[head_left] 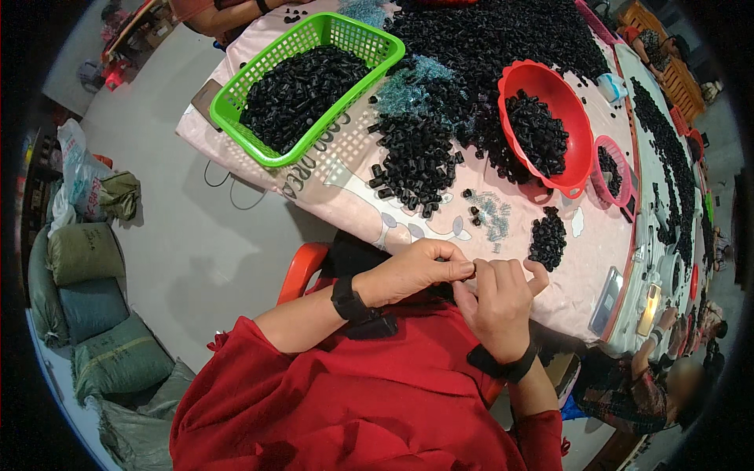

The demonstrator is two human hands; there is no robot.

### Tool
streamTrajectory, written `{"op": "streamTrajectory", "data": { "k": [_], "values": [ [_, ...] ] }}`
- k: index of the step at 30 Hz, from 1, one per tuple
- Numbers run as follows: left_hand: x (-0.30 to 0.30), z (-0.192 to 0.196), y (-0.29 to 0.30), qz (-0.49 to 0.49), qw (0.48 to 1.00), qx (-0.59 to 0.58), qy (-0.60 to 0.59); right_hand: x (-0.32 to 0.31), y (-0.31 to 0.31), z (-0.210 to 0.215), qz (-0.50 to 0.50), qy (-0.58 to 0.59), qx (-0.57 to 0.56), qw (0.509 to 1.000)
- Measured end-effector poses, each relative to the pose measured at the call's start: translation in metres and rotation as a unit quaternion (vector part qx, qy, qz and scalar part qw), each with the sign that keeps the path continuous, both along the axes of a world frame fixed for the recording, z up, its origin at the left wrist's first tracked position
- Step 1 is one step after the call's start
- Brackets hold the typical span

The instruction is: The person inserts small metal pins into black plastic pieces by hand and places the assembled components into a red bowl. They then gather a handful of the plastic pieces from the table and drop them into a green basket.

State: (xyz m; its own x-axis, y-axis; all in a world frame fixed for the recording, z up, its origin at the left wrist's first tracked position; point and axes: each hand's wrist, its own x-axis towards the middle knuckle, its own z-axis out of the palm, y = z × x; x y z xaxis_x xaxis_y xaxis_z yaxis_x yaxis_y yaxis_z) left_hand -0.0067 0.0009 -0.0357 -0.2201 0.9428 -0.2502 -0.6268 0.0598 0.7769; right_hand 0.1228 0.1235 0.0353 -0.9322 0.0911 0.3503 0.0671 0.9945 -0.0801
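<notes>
Pinching, both hands (412, 276) (503, 308) — small piece (473, 272), apparently black

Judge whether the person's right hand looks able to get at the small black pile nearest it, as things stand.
Probably yes: the small black pile lies on the pink cloth just beyond the right hand, with nothing visible between them. That hand seems busy close against the left hand, though.
</notes>
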Motion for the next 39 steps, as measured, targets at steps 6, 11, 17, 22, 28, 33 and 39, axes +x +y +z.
{"op": "streamTrajectory", "data": {
  "k": [6, 11, 17, 22, 28, 33, 39],
  "values": [
    [-0.003, -0.008, -0.001, -0.069, 0.994, -0.084, 0.001, 0.004, 0.003, -0.006, 0.025, 0.005, -0.008, 1.0],
    [0.0, -0.008, -0.003, -0.091, 0.993, -0.048, -0.055, 0.01, 0.001, -0.009, 0.072, 0.007, -0.016, 0.997],
    [-0.005, 0.0, -0.001, -0.076, 0.995, -0.051, -0.046, 0.002, 0.017, -0.004, 0.05, -0.004, -0.101, 0.994],
    [-0.011, 0.007, 0.001, -0.015, 0.996, -0.054, -0.076, -0.012, 0.057, -0.037, -0.057, 0.052, -0.061, 0.995],
    [-0.017, -0.001, -0.001, -0.003, 0.994, -0.05, -0.097, -0.032, 0.059, -0.053, -0.059, 0.041, -0.011, 0.997],
    [-0.016, 0.006, -0.002, 0.015, 0.994, -0.042, -0.096, -0.032, 0.058, -0.052, -0.062, 0.055, -0.029, 0.996],
    [-0.015, -0.007, -0.002, 0.012, 0.99, 0.004, -0.142, -0.025, 0.056, -0.041, -0.055, 0.05, -0.034, 0.997]
  ]
}}
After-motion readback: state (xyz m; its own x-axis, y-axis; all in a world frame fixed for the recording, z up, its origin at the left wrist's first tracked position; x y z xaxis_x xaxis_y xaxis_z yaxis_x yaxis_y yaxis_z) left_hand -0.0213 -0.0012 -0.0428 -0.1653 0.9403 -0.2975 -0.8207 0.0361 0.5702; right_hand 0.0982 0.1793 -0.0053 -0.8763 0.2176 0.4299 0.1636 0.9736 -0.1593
